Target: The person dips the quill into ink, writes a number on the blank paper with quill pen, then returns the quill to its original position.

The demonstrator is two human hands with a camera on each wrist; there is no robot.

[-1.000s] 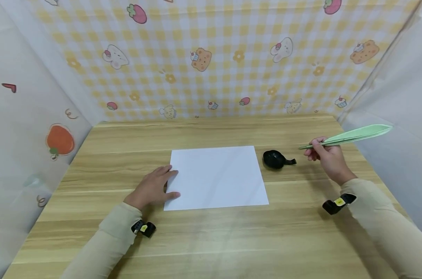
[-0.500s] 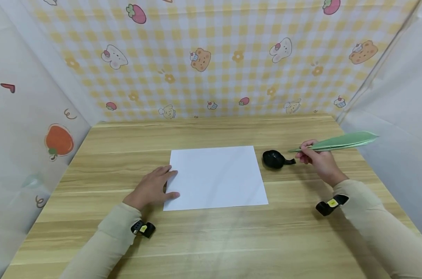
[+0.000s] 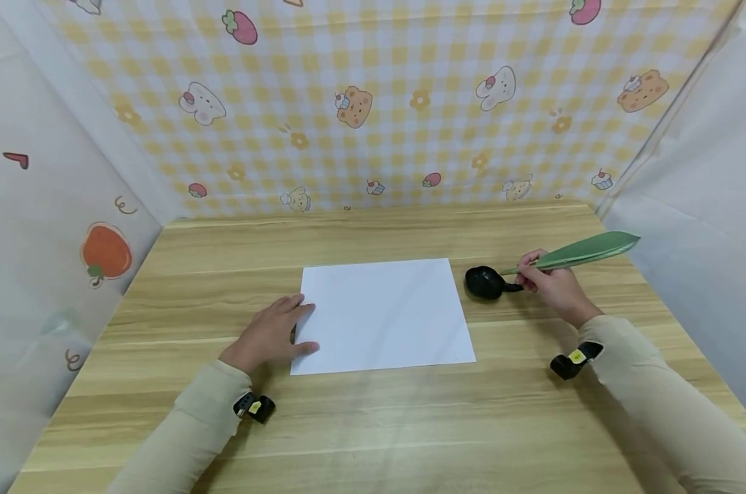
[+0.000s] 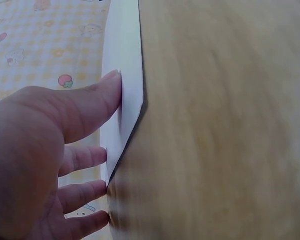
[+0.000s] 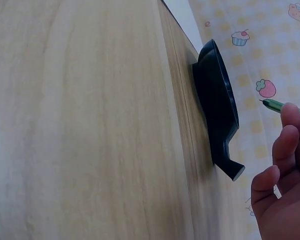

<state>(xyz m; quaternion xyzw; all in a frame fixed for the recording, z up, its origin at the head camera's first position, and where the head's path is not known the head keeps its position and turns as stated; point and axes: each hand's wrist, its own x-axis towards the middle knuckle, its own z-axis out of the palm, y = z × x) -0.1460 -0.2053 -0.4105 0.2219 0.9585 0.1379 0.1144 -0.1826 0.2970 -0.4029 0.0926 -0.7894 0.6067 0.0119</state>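
Since a second ago our right hand (image 3: 548, 283) has carried the green feather pen (image 3: 573, 254) down and leftward until its tip hangs just over the black ink dish (image 3: 485, 283). Left of the dish, our left hand (image 3: 268, 336) lies spread flat, pressing the white paper's (image 3: 382, 314) near-left corner to the table (image 3: 373, 418). Right of the dish, our right hand pinches the pen's shaft; we judge a shallow, steady dip best, without nudging the dish.
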